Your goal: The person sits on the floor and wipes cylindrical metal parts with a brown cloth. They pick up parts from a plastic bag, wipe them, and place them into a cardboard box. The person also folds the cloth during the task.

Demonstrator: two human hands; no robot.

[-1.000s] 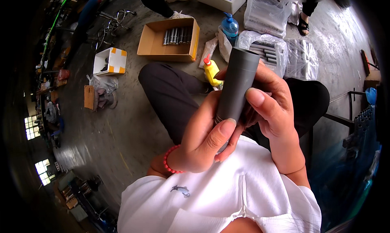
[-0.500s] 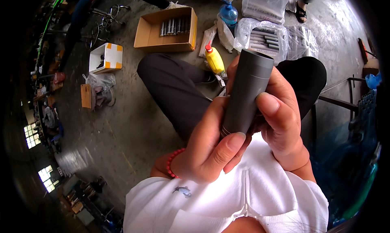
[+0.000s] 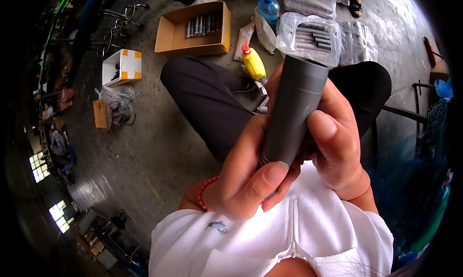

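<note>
A dark grey cylindrical tube (image 3: 295, 108) is held up in front of my chest, tilted with its open upper end leaning to the right. My left hand (image 3: 248, 173) wraps round its lower end, thumb across the front near some thin rings. Higher up, my right hand (image 3: 335, 132) grips the tube from the right side, its thumb pressed on the wall and fingers behind. The tube's bottom end is mostly hidden by my left fingers.
Beyond my knees stand a cardboard box (image 3: 166, 38) with several metal tubes, a yellow bottle (image 3: 253, 64) with a red cap, a blue jug (image 3: 268, 9), and plastic-wrapped grey tubes (image 3: 313, 38). A white box (image 3: 126, 73) with orange tape lies left. Dark metal framing (image 3: 405, 114) stands right.
The view has shifted slightly, so the floor items sit a little higher and more to the left. Both hands keep their hold on the tube, with almost no change in its tilt.
</note>
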